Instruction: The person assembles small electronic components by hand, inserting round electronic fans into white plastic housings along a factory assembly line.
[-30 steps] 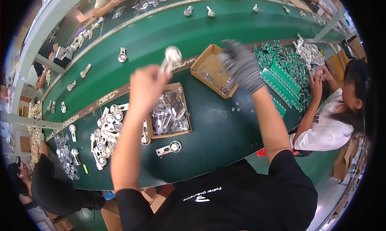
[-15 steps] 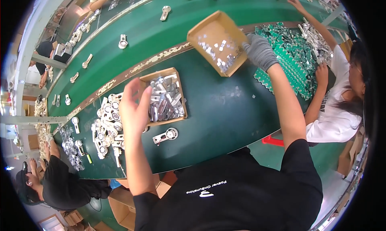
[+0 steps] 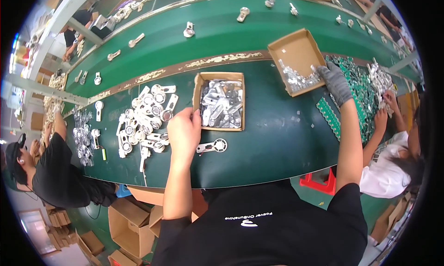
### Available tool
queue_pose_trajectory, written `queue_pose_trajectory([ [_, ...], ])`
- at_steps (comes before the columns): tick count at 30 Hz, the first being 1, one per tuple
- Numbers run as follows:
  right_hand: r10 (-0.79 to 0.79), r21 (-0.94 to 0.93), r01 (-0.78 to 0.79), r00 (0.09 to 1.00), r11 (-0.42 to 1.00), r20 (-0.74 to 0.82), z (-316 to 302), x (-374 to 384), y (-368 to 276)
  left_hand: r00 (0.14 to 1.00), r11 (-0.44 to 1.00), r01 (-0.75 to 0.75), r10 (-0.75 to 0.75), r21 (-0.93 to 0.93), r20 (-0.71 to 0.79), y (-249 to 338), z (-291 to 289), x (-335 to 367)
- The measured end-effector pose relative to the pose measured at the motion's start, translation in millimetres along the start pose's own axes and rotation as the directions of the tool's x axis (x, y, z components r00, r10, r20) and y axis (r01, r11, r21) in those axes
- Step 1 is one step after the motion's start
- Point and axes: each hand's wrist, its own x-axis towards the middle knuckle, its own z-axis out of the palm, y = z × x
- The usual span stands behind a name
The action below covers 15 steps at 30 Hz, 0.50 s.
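Observation:
My bare left hand grips the lower left edge of a shallow cardboard box, its thumb against the wall. That box holds a heap of shiny grey, elongated parts. In a grey glove, my right hand is closed on the right side of a second cardboard box. This one is tilted, and small silvery pieces have gathered at its lower side. White handheld-fan-like housings are piled left of my left hand. A single similar housing lies just below the first box.
Green circuit boards are heaped at the right, beside a co-worker in white. Clear-looking parts and a green battery-like cylinder lie left. Beyond the ledge, a green belt carries spaced housings. A red stool stands below the table.
My left hand has gone from open above the first box to gripping its edge. My right hand's box is less steeply tilted, its pieces bunched lower. The whole view has shifted.

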Motion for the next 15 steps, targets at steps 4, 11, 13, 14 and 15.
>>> queue_pose_trajectory([
  [4, -0.226, -0.208, 0.199, 0.968, 0.958, -0.112, -8.6, 6.5, 33.3, 0.994, 0.994, -0.09, 0.086, -0.065, -0.069, 9.3, 2.3, 12.6],
  [11, -0.471, -0.487, 0.246, 0.777, 0.838, -0.418, 39.3, -58.2, -17.3, 1.0, 0.989, 0.007, -0.008, -0.147, -0.009, 1.6, 8.5, 24.2],
  [13, -0.528, -0.508, 0.317, 0.774, 0.801, -0.349, 70.6, -80.6, -8.1, 0.999, 0.981, 0.037, -0.034, -0.188, 0.02, 7.8, 11.6, 22.2],
  [14, -0.605, -0.546, 0.366, 0.711, 0.753, -0.358, 84.7, -83.3, 4.1, 0.999, 0.982, 0.041, -0.036, -0.185, 0.034, 11.2, 15.8, 23.7],
  [15, -0.675, -0.577, 0.416, 0.645, 0.703, -0.358, 98.4, -86.0, 16.4, 0.998, 0.984, 0.051, -0.043, -0.172, 0.048, 11.3, 20.1, 23.5],
])
